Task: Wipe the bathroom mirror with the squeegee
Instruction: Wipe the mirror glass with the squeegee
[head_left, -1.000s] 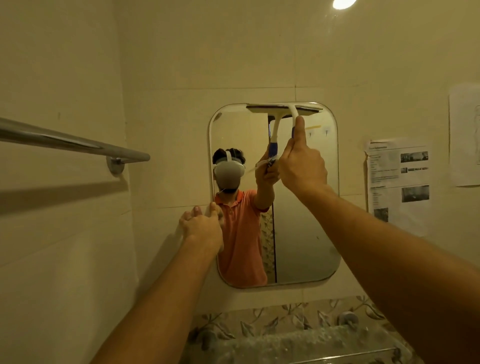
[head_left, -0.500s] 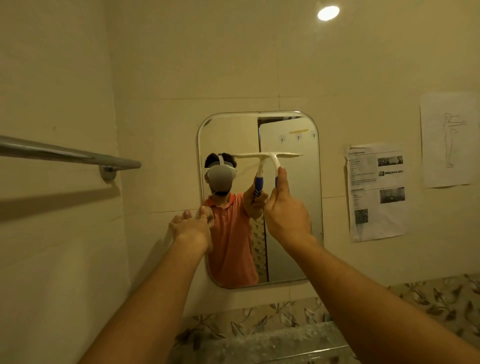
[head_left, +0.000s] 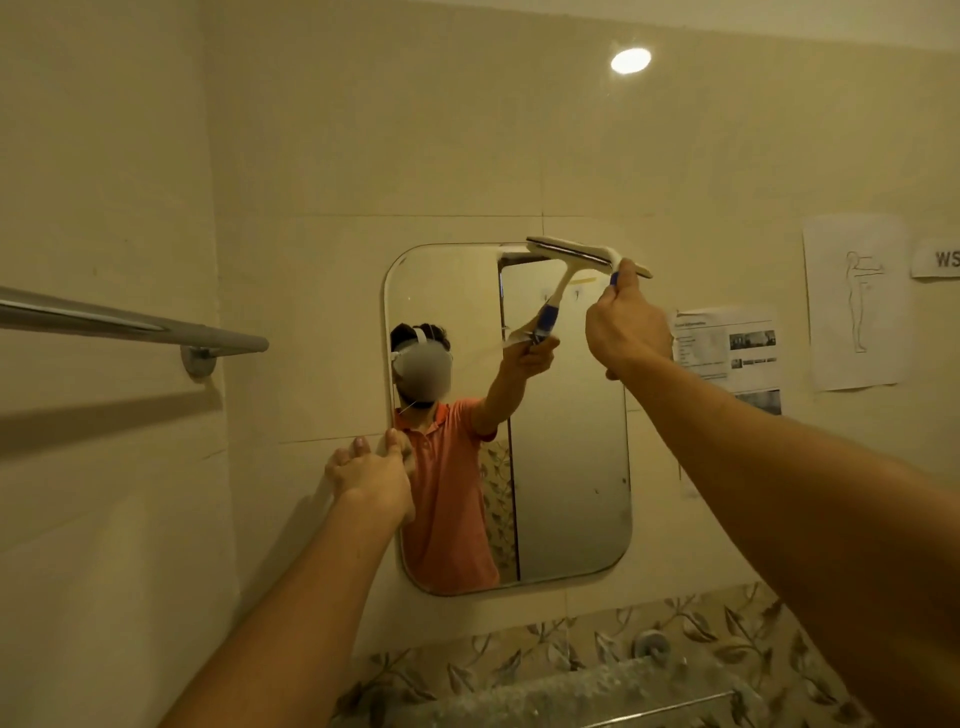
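The right hand (head_left: 626, 332) curls tightly round the handle of the white squeegee (head_left: 571, 254), whose blade lies tilted across the top right corner of the mirror (head_left: 571, 441), while the left hand (head_left: 371, 475) rests against the mirror's left edge with fingers loosely bent.

Squeegee handle (head_left: 613, 278) mostly hidden, label (head_left: 937, 258) cut off, notice (head_left: 727, 343) unreadable
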